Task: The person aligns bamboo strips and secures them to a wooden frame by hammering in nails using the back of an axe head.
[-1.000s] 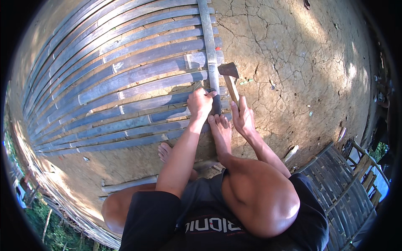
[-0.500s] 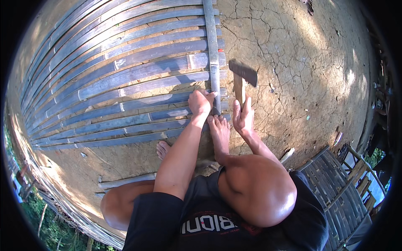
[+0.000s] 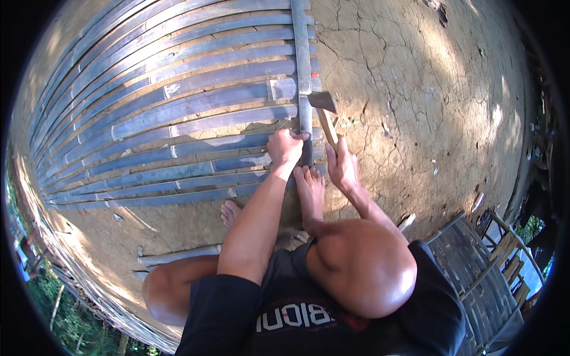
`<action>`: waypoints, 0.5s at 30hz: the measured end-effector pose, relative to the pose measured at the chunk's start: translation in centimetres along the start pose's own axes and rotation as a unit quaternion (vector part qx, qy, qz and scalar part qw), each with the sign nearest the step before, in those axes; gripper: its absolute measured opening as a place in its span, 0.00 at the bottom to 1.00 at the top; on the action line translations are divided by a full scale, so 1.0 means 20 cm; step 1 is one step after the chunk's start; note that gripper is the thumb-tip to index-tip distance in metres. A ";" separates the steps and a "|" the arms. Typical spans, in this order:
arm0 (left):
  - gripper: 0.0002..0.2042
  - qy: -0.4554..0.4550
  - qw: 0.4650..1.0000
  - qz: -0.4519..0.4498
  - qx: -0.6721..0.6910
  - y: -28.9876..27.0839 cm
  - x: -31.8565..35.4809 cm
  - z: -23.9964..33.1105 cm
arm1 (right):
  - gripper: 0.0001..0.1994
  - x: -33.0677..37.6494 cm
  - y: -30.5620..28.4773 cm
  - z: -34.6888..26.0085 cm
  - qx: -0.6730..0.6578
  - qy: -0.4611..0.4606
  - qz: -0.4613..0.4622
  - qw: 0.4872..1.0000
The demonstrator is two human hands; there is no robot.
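My right hand (image 3: 343, 165) is wrapped round the wooden handle of a hammer (image 3: 327, 123). The hammer's dark metal head overlaps the right edge of a long bamboo crosspiece (image 3: 302, 50); I cannot tell whether they touch. That crosspiece lies across the right ends of several split bamboo slats (image 3: 208, 99), spaced side by side on the ground. Closed at the crosspiece's left edge, my left hand (image 3: 285, 148) has its thumb over the strip. Any small thing under the fingers is hidden. My bare foot (image 3: 310, 193) rests at the crosspiece's near end.
Cracked dry earth (image 3: 409, 118) stretches to the right of the slats. A small red thing (image 3: 314, 75) shows beside the crosspiece. Loose bamboo (image 3: 178, 255) lies by my left knee, and a woven bamboo panel (image 3: 475, 267) is at the lower right.
The hammer head has swung left, from over bare earth to the crosspiece's edge, its handle now tilting left. My right hand shifted slightly left; my left hand stayed about where it was.
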State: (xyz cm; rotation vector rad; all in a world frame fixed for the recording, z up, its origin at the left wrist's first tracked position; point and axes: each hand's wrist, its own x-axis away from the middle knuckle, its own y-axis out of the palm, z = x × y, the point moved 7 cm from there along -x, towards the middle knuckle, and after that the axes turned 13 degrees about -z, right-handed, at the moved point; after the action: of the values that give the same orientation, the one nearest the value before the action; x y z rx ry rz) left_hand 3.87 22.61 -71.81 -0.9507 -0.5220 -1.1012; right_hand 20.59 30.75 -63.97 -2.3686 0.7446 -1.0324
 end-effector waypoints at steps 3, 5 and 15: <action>0.18 -0.018 0.999 0.024 -0.028 0.00 0.02 -0.04 | 0.18 0.04 -0.05 -0.09 -0.067 -0.043 0.057 0.995; 0.20 -0.030 0.999 -0.029 0.025 0.03 -0.02 -0.02 | 0.15 0.02 -0.03 -0.05 -0.050 -0.090 0.085 0.991; 0.17 -0.007 1.000 0.002 -0.001 0.03 -0.02 -0.02 | 0.15 -0.06 0.05 0.05 0.077 0.043 -0.083 0.993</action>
State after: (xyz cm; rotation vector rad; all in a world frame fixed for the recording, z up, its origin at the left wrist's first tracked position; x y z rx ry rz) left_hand 4.30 22.59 -72.54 -0.9614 -0.5297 -1.0918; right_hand 20.35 30.98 -65.68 -2.2951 0.4852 -1.2207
